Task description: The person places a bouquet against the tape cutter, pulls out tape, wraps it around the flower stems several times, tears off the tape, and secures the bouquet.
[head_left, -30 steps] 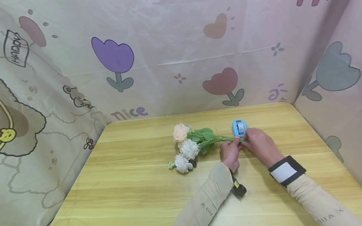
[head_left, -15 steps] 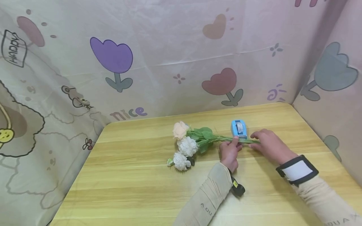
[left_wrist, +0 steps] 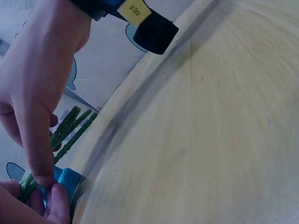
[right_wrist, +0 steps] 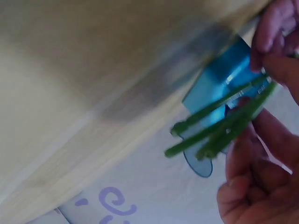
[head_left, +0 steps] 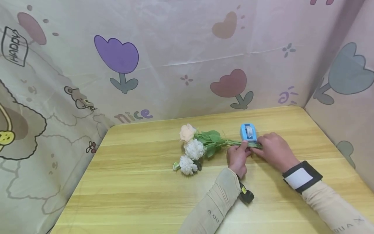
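Note:
A bunch of flowers lies across the table, with a peach rose (head_left: 187, 133), fluffy white blooms (head_left: 195, 149) and green leaves (head_left: 212, 138) at its left end. My left hand (head_left: 237, 159) pinches the gathered green stems (head_left: 232, 142), thumb on top. Just right of it, my right hand (head_left: 277, 151) has thumb and fingers around the same stems near their cut ends (right_wrist: 177, 151). A shiny clear patch shows on the stems in the right wrist view. Right behind them stands a blue tape dispenser (head_left: 248, 131) with a clear roll in it.
The wooden table (head_left: 140, 185) reaches back to a printed cloth (head_left: 169, 48) hung behind and at both sides. A black strap (head_left: 302, 176) circles the right wrist; a black device (head_left: 246, 196) juts out under the left.
My right hand slid right along the stems toward their ends, baring more of them, then came back left close to the left hand. My left hand kept its hold.

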{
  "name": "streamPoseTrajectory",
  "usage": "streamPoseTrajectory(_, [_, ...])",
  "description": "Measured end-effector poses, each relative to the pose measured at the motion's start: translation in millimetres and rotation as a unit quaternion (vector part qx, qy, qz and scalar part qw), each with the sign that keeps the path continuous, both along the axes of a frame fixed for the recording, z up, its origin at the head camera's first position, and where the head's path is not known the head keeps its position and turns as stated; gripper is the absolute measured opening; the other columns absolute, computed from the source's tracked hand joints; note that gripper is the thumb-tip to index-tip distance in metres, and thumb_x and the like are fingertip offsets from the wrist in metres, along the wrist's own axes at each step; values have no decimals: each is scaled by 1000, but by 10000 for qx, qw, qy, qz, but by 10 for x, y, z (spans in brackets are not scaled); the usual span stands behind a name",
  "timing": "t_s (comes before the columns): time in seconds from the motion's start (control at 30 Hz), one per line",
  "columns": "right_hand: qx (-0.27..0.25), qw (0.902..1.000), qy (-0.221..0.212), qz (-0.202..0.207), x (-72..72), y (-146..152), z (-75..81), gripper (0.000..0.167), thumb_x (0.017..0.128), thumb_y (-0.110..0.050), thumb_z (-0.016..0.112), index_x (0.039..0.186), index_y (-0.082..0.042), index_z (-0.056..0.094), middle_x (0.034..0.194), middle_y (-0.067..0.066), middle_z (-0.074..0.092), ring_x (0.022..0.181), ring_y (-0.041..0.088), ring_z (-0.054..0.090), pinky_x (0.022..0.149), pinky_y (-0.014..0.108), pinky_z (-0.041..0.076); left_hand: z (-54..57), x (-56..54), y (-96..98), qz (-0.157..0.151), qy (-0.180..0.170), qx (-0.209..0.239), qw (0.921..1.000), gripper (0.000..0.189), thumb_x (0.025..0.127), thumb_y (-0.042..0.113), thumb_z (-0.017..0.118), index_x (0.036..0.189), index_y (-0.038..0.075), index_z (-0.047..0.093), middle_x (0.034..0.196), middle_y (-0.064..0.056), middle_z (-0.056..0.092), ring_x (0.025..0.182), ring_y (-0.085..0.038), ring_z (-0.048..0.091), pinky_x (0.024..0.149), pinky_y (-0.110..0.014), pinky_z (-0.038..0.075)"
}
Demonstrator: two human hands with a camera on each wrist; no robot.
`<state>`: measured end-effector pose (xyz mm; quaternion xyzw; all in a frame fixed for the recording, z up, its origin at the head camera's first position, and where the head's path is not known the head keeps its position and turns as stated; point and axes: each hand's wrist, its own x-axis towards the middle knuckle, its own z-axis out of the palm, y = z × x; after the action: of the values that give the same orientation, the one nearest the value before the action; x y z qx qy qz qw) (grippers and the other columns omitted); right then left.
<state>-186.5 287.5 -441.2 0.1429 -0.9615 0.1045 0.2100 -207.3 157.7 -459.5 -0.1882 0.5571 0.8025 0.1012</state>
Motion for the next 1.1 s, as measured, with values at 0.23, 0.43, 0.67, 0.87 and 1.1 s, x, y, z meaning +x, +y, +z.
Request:
streamPoseTrajectory(0.23, [433, 9955, 834, -142, -30, -92, -96, 48, 74, -37, 88, 74, 4, 62, 61, 11, 53, 56, 31, 51, 49, 45, 46, 40, 9, -7, 57, -168, -543, 9984, 19, 94, 20, 76, 84, 5, 70, 80, -4, 74, 79, -17, 71, 80, -33, 60])
streamPoseTrajectory(0.43, [748, 9914, 1014, -342, -61, -151, -143, 50, 77, -36, 85, 65, 1, 52, 58, 10, 47, 53, 28, 44, 45, 39, 40, 47, 10, 1, 28, -229, -808, 9965, 23, 93, 24, 77, 80, 7, 68, 83, -1, 70, 82, -17, 61, 77, -31, 53])
streamPoseTrajectory(0.67, [882, 9906, 960, -415, -54, -162, -165, 52, 78, -34, 87, 64, 0, 49, 58, 8, 43, 52, 26, 42, 44, 37, 38, 22, 19, 29, 140, -156, -516, 9984, 17, 95, 20, 76, 89, 6, 70, 87, -3, 70, 84, -17, 64, 81, -32, 57])
streamPoseTrajectory(0.87, [885, 9916, 867, -370, -29, -148, -176, 48, 80, -31, 87, 68, 3, 55, 60, 9, 45, 55, 27, 44, 47, 37, 40, -13, 24, 47, 287, -57, -360, 9989, 13, 94, 16, 76, 91, 5, 71, 86, -6, 69, 81, -18, 64, 75, -31, 56])
streamPoseTrajectory(1.1, [409, 9989, 207, 54, -7, -51, -94, 37, 81, -24, 89, 82, 7, 68, 66, 8, 53, 62, 27, 51, 53, 42, 49, -43, 31, 52, 375, 100, -442, 9983, 12, 92, 14, 78, 89, 4, 72, 83, -5, 69, 79, -18, 65, 74, -33, 54])
